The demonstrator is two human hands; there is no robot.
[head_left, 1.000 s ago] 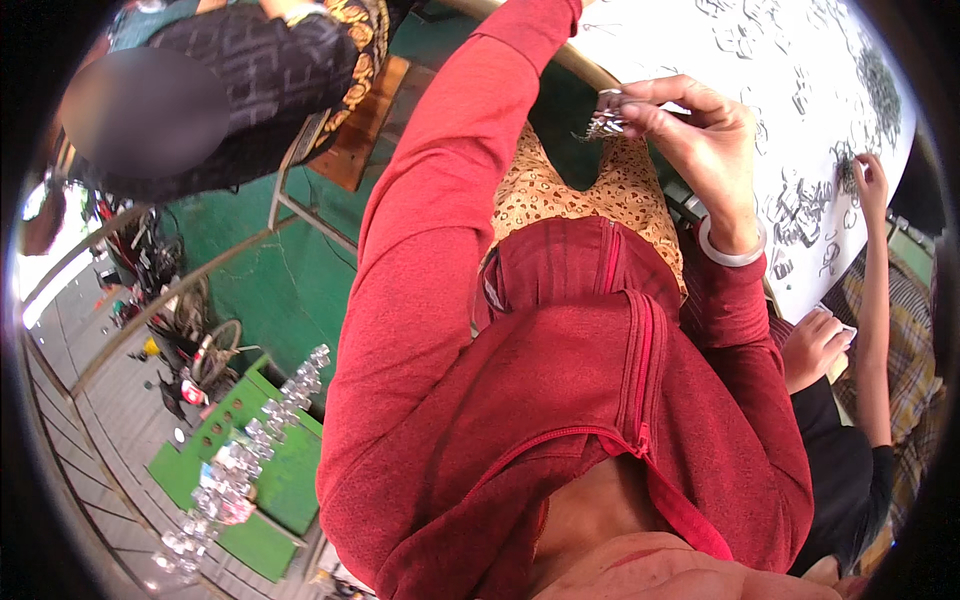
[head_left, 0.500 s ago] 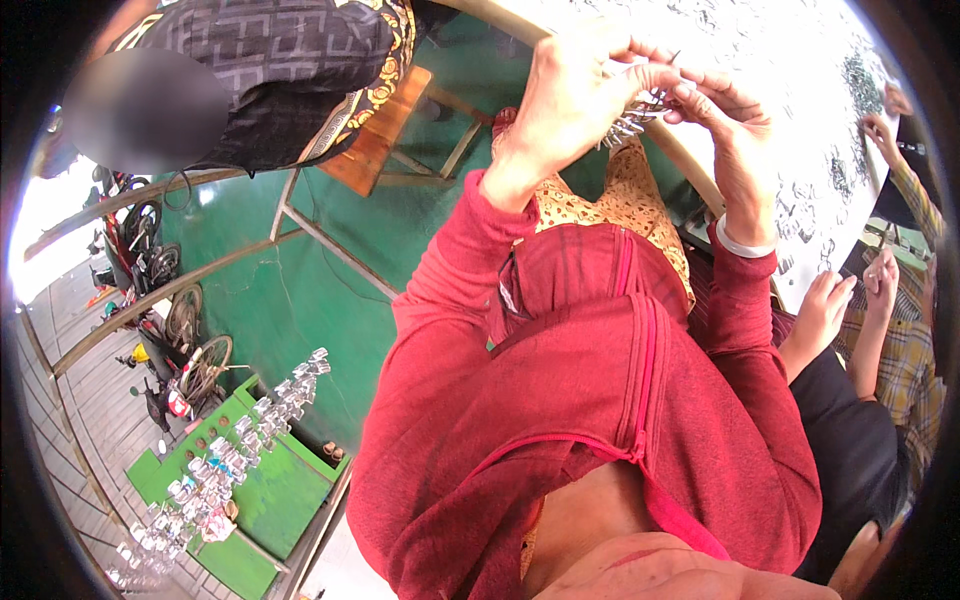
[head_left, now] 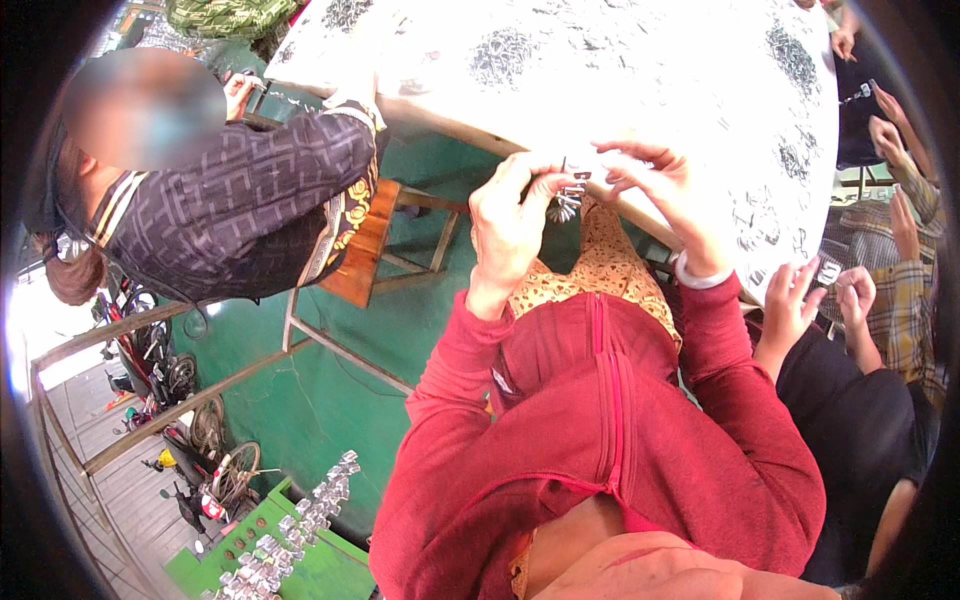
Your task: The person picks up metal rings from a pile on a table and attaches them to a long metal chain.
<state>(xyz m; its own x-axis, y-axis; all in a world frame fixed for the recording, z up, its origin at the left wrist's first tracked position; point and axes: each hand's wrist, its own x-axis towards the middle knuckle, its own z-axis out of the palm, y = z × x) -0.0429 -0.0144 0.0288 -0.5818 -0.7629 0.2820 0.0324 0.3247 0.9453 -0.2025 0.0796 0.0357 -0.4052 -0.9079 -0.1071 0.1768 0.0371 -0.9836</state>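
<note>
My left hand (head_left: 506, 222) is closed in a pinch, thumb against fingers, over the near edge of the white table. From it hangs a bunch of small shiny metal pieces (head_left: 566, 200), seemingly threaded on a thin wire whose dark tip stands up above the fingertips. Just right of the bunch, my right hand (head_left: 668, 200) has its thumb and forefinger apart, fingertips close to the metal. A white band circles that wrist. Glare from the table hides whether anything tiny sits at those fingertips.
The white table (head_left: 640, 110) bears several dark piles of small metal parts (head_left: 503, 57). A co-worker in a dark patterned jacket (head_left: 250, 200) sits left by a wooden stool (head_left: 365, 250). At right, another person's hands (head_left: 800, 310) hold a square metal piece. Strung metal pieces (head_left: 290, 540) hang lower left.
My hands have come lower and left in view and drawn apart; the right fingers have moved off the bunch. The view has shifted, showing more table. The left co-worker now shows more upright.
</note>
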